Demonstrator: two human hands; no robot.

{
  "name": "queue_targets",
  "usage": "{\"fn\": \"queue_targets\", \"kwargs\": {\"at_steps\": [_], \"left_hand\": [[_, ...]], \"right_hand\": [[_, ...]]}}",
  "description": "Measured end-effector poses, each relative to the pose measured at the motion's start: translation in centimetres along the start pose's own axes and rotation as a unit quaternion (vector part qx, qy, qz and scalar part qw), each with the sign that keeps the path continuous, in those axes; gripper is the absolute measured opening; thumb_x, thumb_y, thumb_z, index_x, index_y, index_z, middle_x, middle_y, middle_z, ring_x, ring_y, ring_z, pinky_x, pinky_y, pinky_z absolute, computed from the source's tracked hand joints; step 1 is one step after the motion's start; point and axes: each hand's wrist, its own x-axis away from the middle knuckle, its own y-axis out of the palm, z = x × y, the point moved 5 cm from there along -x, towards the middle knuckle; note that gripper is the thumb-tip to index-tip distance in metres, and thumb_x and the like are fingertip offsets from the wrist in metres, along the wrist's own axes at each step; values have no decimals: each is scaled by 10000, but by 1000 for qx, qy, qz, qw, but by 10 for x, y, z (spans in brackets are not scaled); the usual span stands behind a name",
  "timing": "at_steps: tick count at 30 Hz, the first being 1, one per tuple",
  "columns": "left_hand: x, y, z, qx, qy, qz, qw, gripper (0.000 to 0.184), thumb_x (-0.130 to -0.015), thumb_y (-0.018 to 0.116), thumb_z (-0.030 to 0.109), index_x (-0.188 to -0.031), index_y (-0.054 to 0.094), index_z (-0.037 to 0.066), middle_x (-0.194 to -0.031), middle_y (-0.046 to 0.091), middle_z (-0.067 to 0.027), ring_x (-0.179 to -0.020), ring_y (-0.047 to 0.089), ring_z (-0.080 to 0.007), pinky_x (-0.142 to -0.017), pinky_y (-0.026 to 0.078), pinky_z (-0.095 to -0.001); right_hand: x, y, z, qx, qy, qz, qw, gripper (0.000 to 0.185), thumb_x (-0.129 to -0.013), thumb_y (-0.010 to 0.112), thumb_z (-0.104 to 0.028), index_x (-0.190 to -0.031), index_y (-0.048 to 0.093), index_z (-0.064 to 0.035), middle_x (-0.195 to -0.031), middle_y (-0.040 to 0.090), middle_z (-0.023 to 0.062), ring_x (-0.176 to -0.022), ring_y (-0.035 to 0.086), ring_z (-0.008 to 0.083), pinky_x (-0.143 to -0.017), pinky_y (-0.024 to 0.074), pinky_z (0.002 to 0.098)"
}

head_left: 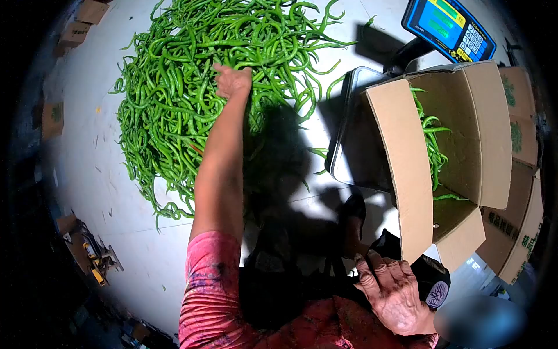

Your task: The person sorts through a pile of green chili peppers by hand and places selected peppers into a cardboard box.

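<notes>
A large heap of long green chili peppers [168, 104] lies on the pale floor in front of me. My left hand [233, 82] reaches onto the upper middle of the heap. Its thumb and fingers are apart among the peppers, with some fingertips hidden. My right hand [398, 294] hangs near my lap, below the open cardboard box [407, 168]. Its fingers are loosely bent and apart, with nothing seen in them. Inside the box, more green chili peppers [433, 139] lie along the near wall.
The box rests on a scale platform [363, 134], partly in shadow. A blue scale display [447, 29] stands behind it. Stacked printed cartons [517, 192] are at the right. Yellow-and-black items [96, 262] lie at the far left. A dark shoe [353, 209] is near the platform.
</notes>
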Motion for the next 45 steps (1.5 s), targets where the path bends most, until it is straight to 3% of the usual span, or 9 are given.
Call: {"fn": "queue_targets", "kwargs": {"at_steps": [3,7,19,23,26,29,30,34,45], "left_hand": [[8,-10,-9,34,59,4,998,802,-708,730,329,-1310,289,35,-1071,599,-239,-1011,598,-375,-891,446,-482],[23,-9,-12,-1,66,-9,998,874,-708,778,378,-1349,262,84,-1236,484,-272,-1054,576,-381,-901,444,-486],[1,-12,-37,98,117,-40,987,889,-699,779,295,-1425,314,75,-1195,539,-271,-1120,536,-405,-978,426,-430],[-9,-8,-41,71,61,-88,992,867,-699,767,230,-1433,343,50,-1241,587,-199,-1151,567,-305,-983,427,-357],[-33,19,-55,297,66,-165,938,836,-714,721,145,-1437,325,9,-1225,597,-177,-1094,588,-285,-938,446,-333],[3,-23,-47,406,46,-271,872,838,-716,677,75,-1452,285,-12,-1227,589,-161,-1053,586,-259,-894,456,-309],[7,-28,-54,427,11,-204,881,793,-716,651,32,-1430,310,-21,-1202,588,-172,-986,595,-264,-874,461,-304],[51,-93,-58,459,-17,-251,852,499,-774,595,-10,-1251,455,26,-899,595,-116,-704,572,-203,-457,462,-317],[110,-228,-98,462,185,-178,849,392,-818,665,99,-1179,556,-11,-915,636,-68,-742,595,-150,-681,489,-273]], "right_hand": [[0,-1,1,-1,-6,7,1000,597,-749,718,-230,-1291,534,-59,-1179,570,176,-969,593,309,-824,460,424],[-6,-2,-4,5,-16,-3,1000,589,-754,718,-227,-1287,536,-54,-1178,572,175,-967,596,305,-820,462,420],[-15,-5,-9,14,-13,-3,1000,621,-739,721,-217,-1302,520,-49,-1170,567,165,-964,587,292,-808,453,407],[-12,3,-7,30,-25,-14,999,615,-747,712,-214,-1307,516,-53,-1173,564,162,-971,584,291,-815,451,405],[-12,-1,-9,35,-21,0,999,593,-745,708,-196,-1288,526,-43,-1174,562,159,-971,583,288,-817,451,395],[-10,-5,-9,20,-36,23,999,530,-754,552,-135,-1268,529,-8,-1152,587,210,-972,594,277,-802,450,376],[-11,-10,-11,21,-39,25,999,513,-761,557,-137,-1255,544,0,-1158,581,217,-988,585,275,-798,450,369],[-5,-11,-12,10,-41,40,998,499,-767,587,-139,-1240,563,16,-1177,571,240,-960,586,277,-789,448,359],[15,-17,-16,-57,-61,110,990,487,-787,573,-48,-1267,517,7,-987,577,180,-823,546,293,-738,426,389]]}}
